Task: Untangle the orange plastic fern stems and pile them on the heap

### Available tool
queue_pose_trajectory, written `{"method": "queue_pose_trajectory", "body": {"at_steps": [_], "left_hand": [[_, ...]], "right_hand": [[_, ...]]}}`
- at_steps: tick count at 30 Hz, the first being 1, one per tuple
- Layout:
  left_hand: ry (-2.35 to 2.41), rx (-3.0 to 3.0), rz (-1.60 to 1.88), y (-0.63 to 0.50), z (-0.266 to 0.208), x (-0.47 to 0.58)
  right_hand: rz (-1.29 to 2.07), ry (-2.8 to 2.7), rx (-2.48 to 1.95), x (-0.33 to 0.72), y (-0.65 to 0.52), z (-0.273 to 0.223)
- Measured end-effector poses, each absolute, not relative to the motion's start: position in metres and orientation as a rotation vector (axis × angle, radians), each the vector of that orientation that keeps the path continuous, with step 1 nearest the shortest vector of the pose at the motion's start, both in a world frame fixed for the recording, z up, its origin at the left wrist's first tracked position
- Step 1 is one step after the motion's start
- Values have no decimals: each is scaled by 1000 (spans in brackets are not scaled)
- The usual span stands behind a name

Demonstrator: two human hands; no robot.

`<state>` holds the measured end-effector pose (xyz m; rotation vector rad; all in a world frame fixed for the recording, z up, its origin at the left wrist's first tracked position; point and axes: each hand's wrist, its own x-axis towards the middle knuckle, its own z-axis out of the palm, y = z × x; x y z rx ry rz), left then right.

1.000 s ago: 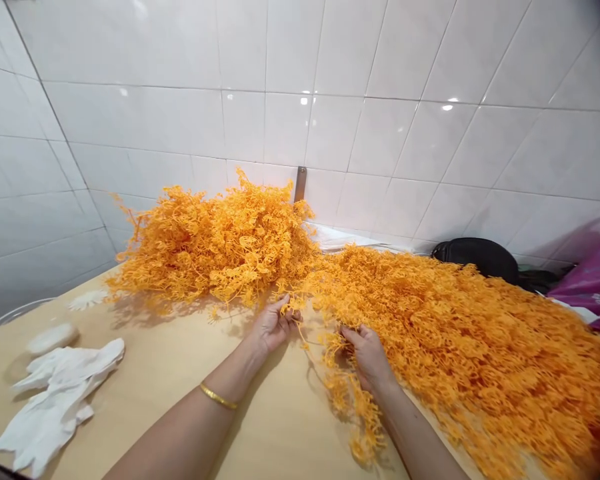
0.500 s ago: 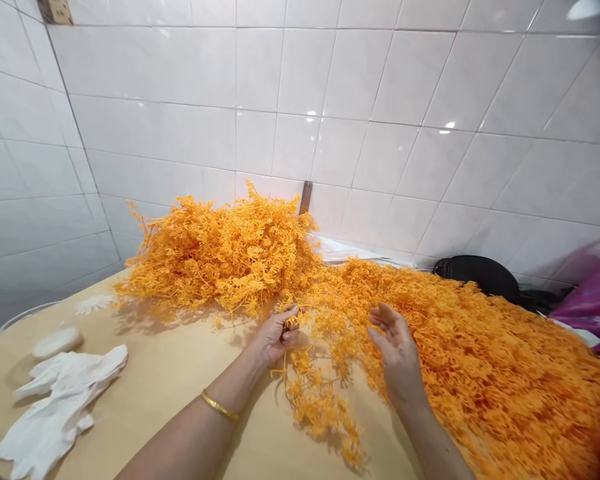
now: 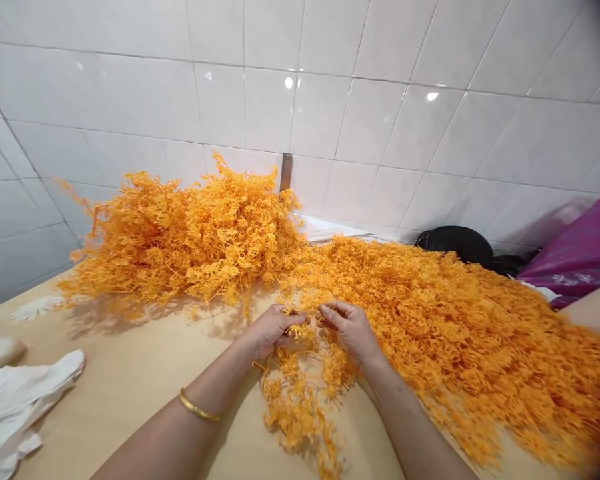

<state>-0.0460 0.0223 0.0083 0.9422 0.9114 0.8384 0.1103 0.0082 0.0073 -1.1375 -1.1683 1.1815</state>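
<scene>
My left hand (image 3: 273, 333), with a gold bangle on its wrist, is closed around the stems of an orange plastic sprig (image 3: 300, 407). Its frilly branches hang below the fingers over the table. Close by on the right, my right hand (image 3: 347, 327) is closed, thumb and fingertips pinched on orange sprig pieces beside the left hand's bunch. Exactly which strand it grips is partly hidden. A loose spread of orange sprigs (image 3: 470, 333) covers the right side, just beyond my right hand. Behind my left hand rises a taller orange heap (image 3: 190, 240).
On the tan table (image 3: 155, 373), white gloves (image 3: 30, 400) and a pale rounded object (image 3: 0, 353) lie at left. A metal strip (image 3: 286, 172) stands against the tiled wall. A black case (image 3: 455, 243) and purple bag (image 3: 575, 247) sit back right, near another person's bare limb (image 3: 593, 310).
My right hand has moved left, closing from an open pose into a pinch beside the left hand. The view has shifted right and down. A bare limb now shows at the right edge.
</scene>
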Motion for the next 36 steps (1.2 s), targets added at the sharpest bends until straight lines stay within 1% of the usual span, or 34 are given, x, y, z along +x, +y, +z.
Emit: {"method": "queue_pose_trajectory", "body": {"at_steps": [4, 6, 10, 14, 16, 18, 23, 29, 32, 36], "left_hand": [[921, 930, 855, 23, 8, -47], [917, 939, 823, 22, 9, -46], [910, 997, 763, 19, 10, -44], [1004, 1041, 740, 18, 9, -45], [1049, 1049, 730, 19, 8, -45], [1065, 1046, 704, 20, 7, -45], [1047, 1046, 663, 21, 11, -45], [973, 1159, 635, 13, 17, -44], [968, 1224, 592, 11, 19, -43], [936, 1198, 590, 11, 20, -44]], "right_hand": [[1267, -1157, -1103, 114, 7, 2], [1258, -1145, -1082, 113, 6, -1], [1087, -1006, -1079, 109, 8, -3], [910, -663, -1167, 124, 13, 5], [855, -576, -1180, 135, 14, 10], [879, -660, -1169, 139, 13, 14], [1094, -1081, -1074, 125, 2, 19], [1265, -1430, -1057, 110, -4, 15], [1189, -1455, -1063, 105, -4, 9], [1035, -1149, -1138, 95, -2, 2]]}}
